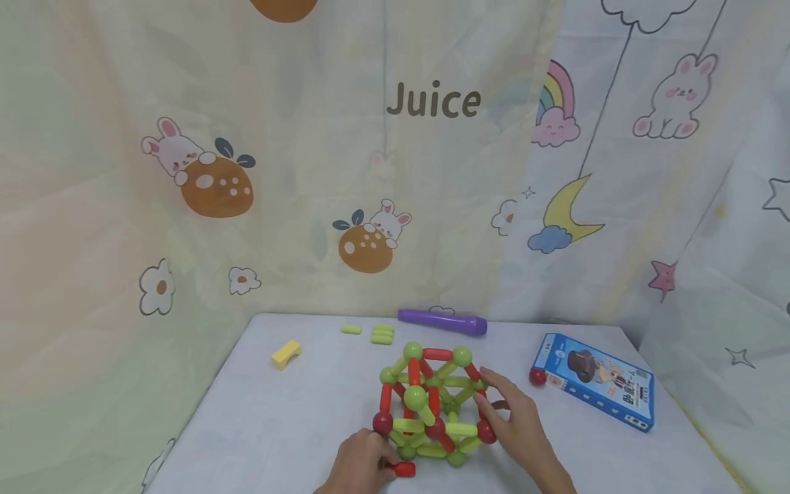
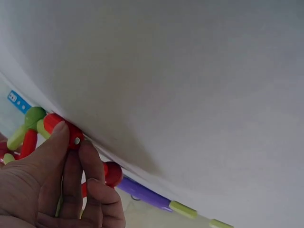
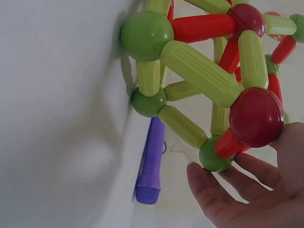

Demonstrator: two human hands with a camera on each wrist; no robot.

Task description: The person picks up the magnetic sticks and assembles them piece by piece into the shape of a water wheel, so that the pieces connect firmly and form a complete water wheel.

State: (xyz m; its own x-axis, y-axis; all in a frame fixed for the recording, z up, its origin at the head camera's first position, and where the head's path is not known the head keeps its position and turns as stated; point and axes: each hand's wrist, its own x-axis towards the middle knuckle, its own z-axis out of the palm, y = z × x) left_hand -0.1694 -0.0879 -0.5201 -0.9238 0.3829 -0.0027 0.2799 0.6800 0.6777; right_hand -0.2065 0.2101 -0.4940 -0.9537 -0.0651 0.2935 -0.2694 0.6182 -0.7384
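A ball-and-rod frame (image 1: 415,398) of green and red balls joined by lime and red rods stands on the table in front of me. My left hand (image 1: 361,461) pinches a loose red magnetic rod (image 1: 404,469) close to the frame's near lower edge. In the left wrist view, a silvery dot shows on the end of that rod (image 2: 76,140). At the frame's right side, my right hand (image 1: 518,425) holds it between thumb and fingers. The right wrist view has the thumb by a dark red ball (image 3: 256,117), partly hidden, with fingers near a green ball (image 3: 216,154).
Several lime rods (image 1: 382,335) lie at the back, beside a purple microphone-shaped stick (image 1: 443,322). A yellow arch block (image 1: 286,354) sits at the left. To the right are a blue box (image 1: 601,381) and a red ball (image 1: 537,376). Printed curtains hang around the table (image 1: 265,425).
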